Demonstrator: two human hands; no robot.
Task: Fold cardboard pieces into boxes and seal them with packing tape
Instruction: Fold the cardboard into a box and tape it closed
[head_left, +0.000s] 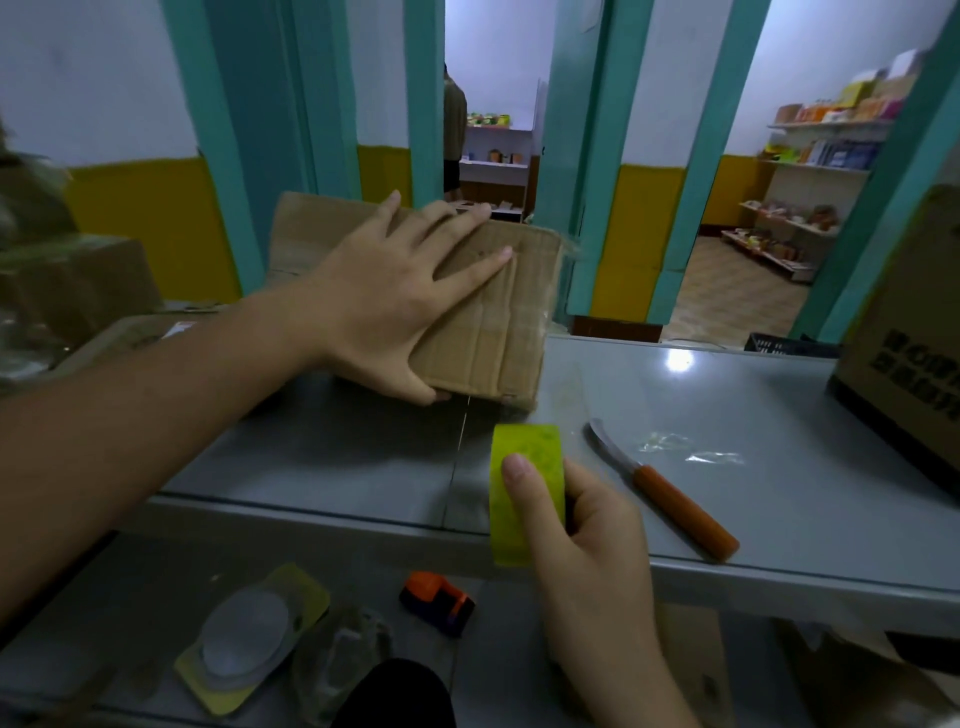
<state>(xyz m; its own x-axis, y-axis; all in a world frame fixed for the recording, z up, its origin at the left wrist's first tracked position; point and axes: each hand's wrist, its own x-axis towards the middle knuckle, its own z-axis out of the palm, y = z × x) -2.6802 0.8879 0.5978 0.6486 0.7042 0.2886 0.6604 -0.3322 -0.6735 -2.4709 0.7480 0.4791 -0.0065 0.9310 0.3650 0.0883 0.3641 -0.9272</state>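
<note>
Head view, left hand (387, 291) flat on cardboard box (493, 322), right hand (582, 525) gripping tape roll (527, 467)

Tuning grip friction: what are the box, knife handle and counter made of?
Box: matte brown corrugated cardboard, creased. Knife handle: smooth orange, plastic or painted wood, unclear. Counter: glossy grey, reflects a lamp; likely glass or laminate.

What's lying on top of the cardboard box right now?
Only the left hand, fingers spread flat on the cardboard box. The box top under the palm is covered, so any tape or seam there cannot be seen.
</note>
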